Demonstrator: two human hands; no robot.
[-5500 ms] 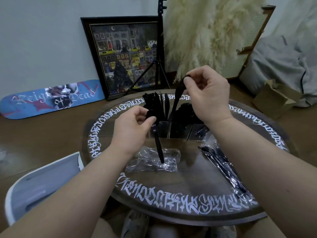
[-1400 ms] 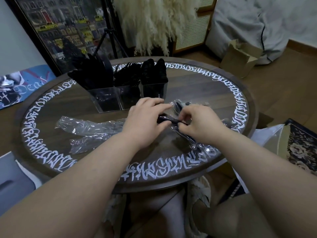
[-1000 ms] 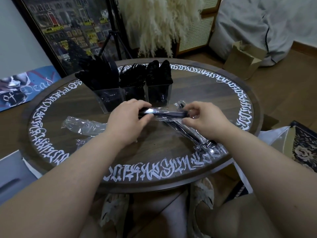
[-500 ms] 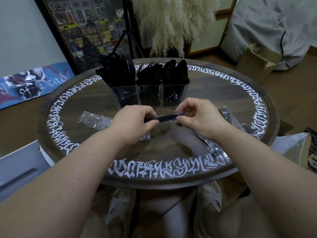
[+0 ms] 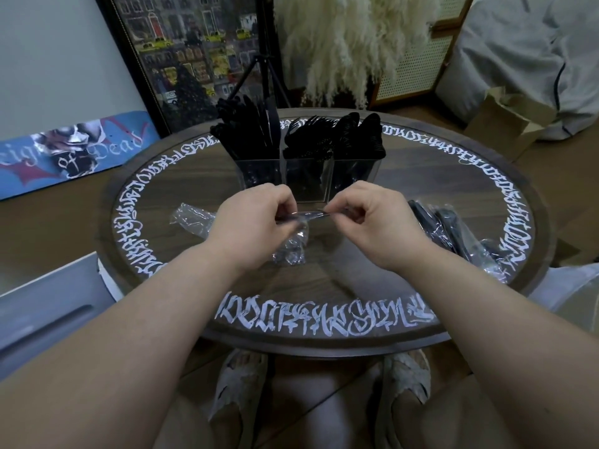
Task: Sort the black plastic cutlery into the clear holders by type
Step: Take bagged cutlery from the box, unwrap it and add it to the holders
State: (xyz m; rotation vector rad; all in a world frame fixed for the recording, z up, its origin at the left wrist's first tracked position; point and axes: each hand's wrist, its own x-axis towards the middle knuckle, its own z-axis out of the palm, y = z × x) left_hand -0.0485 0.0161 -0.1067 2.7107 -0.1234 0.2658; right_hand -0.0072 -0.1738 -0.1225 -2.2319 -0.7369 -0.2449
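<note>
- Our left hand and right hand are curled, pinching one wrapped cutlery piece between them above the table's middle.
- An empty wrapper hangs beneath, and another lies left.
- Three clear holders stand just behind our hands toward the far edge, filled with black cutlery.
- More wrapped pieces lie near the right edge.
- Behind the round lettered table are a framed picture and pampas grass.

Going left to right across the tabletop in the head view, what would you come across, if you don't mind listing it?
Empty clear wrapper → left hand → wrapped cutlery piece → right hand → pile of wrapped black cutlery.
</note>
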